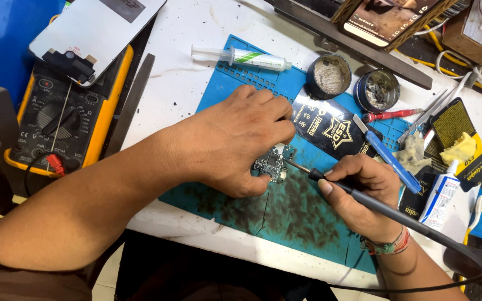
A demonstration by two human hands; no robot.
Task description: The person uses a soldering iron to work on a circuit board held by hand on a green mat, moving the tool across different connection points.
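Two hands at frame centre: left hand (241, 142) pins the small green circuit board (273, 163) to the blue silicone mat (308, 217); right hand (358, 192) grips the black soldering iron (364, 198). Keep board flat, tip contact brief.

Black star-printed packet (330, 131) on mat — lit phone screen (389, 15), perhaps, top right.

- Bright, even light falls from above on my bench; colours read clean.
- My left hand (235, 145) casts only a soft shadow on the blue mat (308, 217).
- Glare whitens the phone screen panel (99, 33).
- Edges bend slightly; focus stays sharp.
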